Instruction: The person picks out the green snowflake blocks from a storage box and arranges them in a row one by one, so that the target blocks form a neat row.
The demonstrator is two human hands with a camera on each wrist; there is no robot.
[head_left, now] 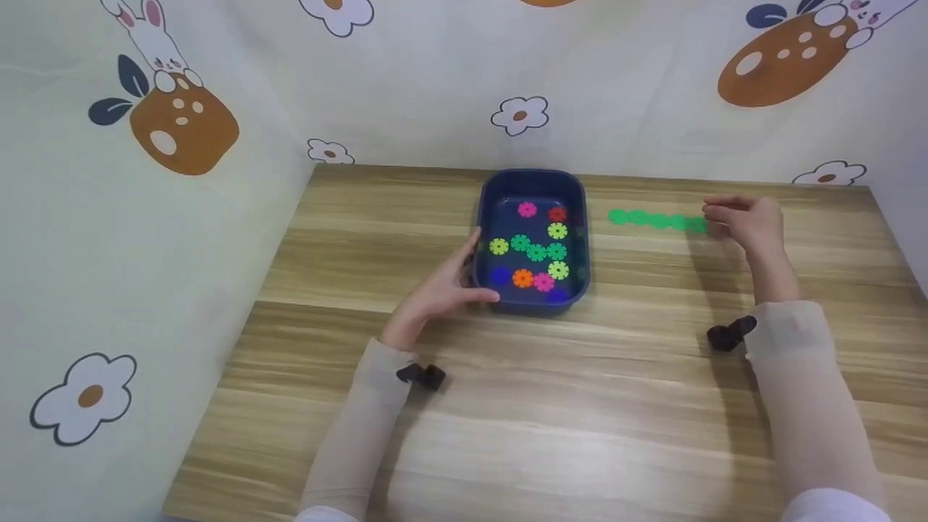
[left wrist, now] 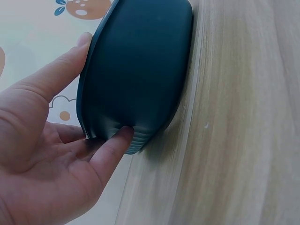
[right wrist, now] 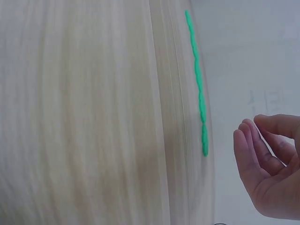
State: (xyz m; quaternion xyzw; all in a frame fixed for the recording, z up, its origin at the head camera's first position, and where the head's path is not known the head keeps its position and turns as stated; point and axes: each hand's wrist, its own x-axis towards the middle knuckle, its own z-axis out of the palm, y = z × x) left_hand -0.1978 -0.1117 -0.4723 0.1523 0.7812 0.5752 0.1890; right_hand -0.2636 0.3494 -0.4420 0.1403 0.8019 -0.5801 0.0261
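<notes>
A dark blue plastic tray [head_left: 533, 308] sits on the wooden table, with several small snowflake-shaped plastic discs [head_left: 536, 252] in it, coloured pink, red, yellow, green, orange and blue. My left hand [head_left: 453, 286] grips its near left corner, thumb against the near wall and the other fingers along the left side. The left wrist view shows that hand [left wrist: 56, 145] on the tray's outer wall [left wrist: 136, 61]. Right of the tray lies a straight chain of joined green discs [head_left: 656, 220]. My right hand [head_left: 747, 221] hovers near its right end, fingers loosely bent and holding nothing; the right wrist view shows a gap between hand [right wrist: 269, 164] and chain [right wrist: 199, 89].
A pale cloth [head_left: 428, 87] printed with flowers and rabbits stands behind the table [head_left: 551, 406] and along its left side. Small black devices [head_left: 728, 335] are strapped at both wrists over the sleeves [head_left: 805, 384].
</notes>
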